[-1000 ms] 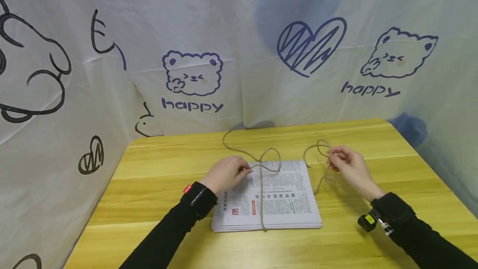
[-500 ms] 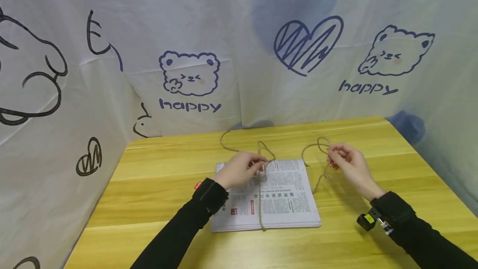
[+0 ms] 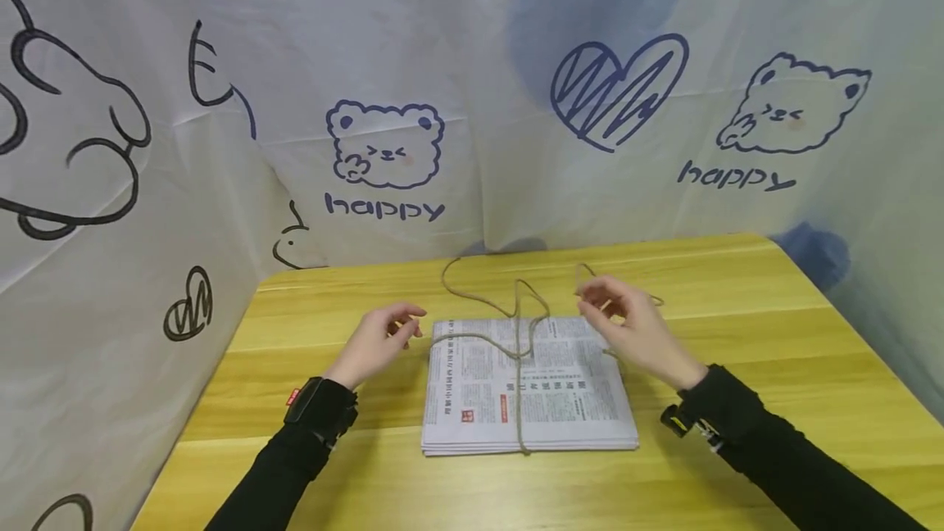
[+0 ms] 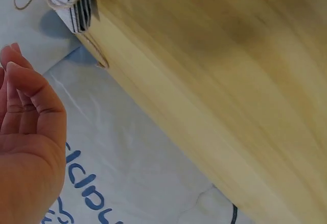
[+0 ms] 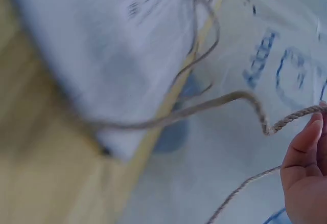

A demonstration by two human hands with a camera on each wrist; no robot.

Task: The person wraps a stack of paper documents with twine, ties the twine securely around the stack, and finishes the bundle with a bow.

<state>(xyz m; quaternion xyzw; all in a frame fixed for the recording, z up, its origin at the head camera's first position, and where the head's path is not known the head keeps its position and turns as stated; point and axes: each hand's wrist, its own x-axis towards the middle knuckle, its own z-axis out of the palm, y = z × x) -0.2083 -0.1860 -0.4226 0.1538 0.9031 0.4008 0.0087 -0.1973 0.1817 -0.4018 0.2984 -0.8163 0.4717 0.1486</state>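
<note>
White cloth (image 3: 501, 187) behind newspapers (image 3: 560, 412) and twine (image 3: 519, 400)

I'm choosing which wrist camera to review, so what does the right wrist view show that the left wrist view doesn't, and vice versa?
Only the right wrist view: the right hand pinching the twine.

Only the left wrist view: the separate layers at the edge of the newspaper stack, clear enough to make out.

Both: parts of the stack, twine, wooden table, printed cloth and left hand, the last just a bit at the right view's top edge.
</note>
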